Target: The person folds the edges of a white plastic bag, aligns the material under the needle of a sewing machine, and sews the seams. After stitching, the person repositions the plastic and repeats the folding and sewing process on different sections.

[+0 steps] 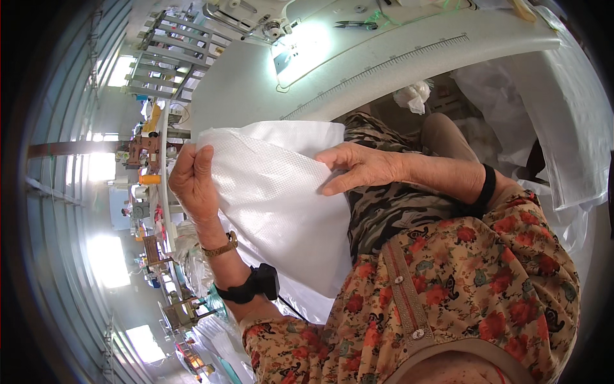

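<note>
A white sheet (265, 182) with a fine dimpled texture hangs over my lap, its upper part folded over itself. My left hand (195, 182) is closed at the sheet's upper left corner, thumb and bent fingers pinching its edge. My right hand (361, 168) rests at the sheet's right side. Its thumb and forefinger are spread apart, their tips touching the white surface; the other fingers are partly hidden behind. Beyond both hands stands a sewing machine (272, 29), its lamp lighting the needle area.
The pale sewing table (236, 83), with a printed ruler along its curved edge, lies just ahead. Thread snips (356, 25) rest on it. Clear plastic sheeting (569, 128) hangs at the right. A crumpled white scrap (414, 96) is below the table edge. More machines line the left.
</note>
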The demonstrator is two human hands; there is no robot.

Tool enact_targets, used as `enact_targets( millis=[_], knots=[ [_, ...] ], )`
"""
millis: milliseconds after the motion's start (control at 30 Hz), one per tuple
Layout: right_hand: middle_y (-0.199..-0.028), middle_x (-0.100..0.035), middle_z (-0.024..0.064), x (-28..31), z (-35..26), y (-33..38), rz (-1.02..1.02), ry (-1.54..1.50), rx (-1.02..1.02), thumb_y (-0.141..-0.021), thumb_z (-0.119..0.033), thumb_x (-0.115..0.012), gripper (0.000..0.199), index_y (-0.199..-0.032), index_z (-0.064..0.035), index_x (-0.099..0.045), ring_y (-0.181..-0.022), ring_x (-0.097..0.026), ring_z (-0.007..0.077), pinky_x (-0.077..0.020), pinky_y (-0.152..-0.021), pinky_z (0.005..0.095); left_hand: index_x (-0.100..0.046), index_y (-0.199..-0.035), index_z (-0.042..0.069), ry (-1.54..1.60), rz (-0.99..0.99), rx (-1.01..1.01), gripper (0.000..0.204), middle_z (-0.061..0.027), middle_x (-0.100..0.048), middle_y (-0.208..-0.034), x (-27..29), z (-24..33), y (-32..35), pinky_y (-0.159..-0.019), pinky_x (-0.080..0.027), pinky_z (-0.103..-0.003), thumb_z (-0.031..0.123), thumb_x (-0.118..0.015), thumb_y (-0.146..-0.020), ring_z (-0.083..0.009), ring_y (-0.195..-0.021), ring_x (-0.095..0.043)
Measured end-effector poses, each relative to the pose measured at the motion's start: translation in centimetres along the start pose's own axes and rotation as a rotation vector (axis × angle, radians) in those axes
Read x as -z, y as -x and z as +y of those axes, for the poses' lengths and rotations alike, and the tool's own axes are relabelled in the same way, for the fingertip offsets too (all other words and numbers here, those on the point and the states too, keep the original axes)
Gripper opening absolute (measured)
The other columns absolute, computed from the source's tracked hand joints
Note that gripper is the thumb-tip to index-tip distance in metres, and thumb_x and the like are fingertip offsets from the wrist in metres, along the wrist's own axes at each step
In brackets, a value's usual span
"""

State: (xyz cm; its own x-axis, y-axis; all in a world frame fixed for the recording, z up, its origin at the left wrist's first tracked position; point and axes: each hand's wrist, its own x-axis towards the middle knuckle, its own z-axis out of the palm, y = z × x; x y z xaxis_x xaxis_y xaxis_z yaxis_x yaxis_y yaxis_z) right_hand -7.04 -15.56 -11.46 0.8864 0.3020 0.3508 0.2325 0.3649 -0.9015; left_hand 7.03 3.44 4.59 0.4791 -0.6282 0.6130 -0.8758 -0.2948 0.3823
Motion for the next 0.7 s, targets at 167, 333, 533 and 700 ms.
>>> enact_targets(
  millis=[167,333,533,700],
  knots=[
    [-0.089,-0.065,-0.0011,0.1,0.1,-0.7,-0.109,-0.09,-0.148,-0.084,-0.024,-0.071,0.031,-0.101,0.0014,-0.067,-0.089,-0.055,0.0066,-0.0443,-0.082,0.0219,-0.049,-0.069,0.004,0.069,0.006,0.004,0.031,0.0067,-0.038,-0.062,-0.5,0.3,-0.8,-0.054,-0.026,-0.02,0.02,-0.068,-0.088,-0.0058,-0.061,-0.03],
    [-0.085,-0.066,0.0013,1.9,5.3,0.8,-0.179,0.081,-0.192,-0.084,-0.024,-0.071,0.029,-0.096,0.0016,-0.069,-0.084,-0.057,0.0078,-0.0456,-0.077,0.0237,-0.052,-0.07,0.004,0.002,0.044,-0.018,0.03,0.0071,-0.04,-0.062,1.6,-0.7,-2.0,-0.055,-0.026,-0.021,0.022,-0.068,-0.088,-0.0059,-0.061,-0.031],
    [-0.076,-0.061,0.0023,3.4,1.8,3.3,0.262,0.315,0.032,-0.085,-0.025,-0.07,0.028,-0.081,0.0021,-0.065,-0.07,-0.053,0.0103,-0.0445,-0.062,0.0294,-0.058,-0.072,0.003,-0.173,0.25,-0.076,0.03,0.0042,-0.053,-0.064,2.8,-1.8,-2.1,-0.056,-0.036,-0.021,0.025,-0.064,-0.092,-0.0047,-0.061,-0.042],
    [-0.088,-0.058,0.0143,1.5,-1.1,5.5,0.407,1.059,0.075,-0.082,-0.023,-0.07,0.028,-0.089,-0.0005,-0.055,-0.071,-0.06,0.029,-0.049,-0.065,0.0407,-0.062,-0.076,0.003,-0.149,0.384,-0.07,0.028,0.0023,-0.058,-0.066,1.4,-1.2,-1.2,-0.057,-0.041,-0.021,0.026,-0.064,-0.092,-0.0042,-0.061,-0.046]
  ],
)
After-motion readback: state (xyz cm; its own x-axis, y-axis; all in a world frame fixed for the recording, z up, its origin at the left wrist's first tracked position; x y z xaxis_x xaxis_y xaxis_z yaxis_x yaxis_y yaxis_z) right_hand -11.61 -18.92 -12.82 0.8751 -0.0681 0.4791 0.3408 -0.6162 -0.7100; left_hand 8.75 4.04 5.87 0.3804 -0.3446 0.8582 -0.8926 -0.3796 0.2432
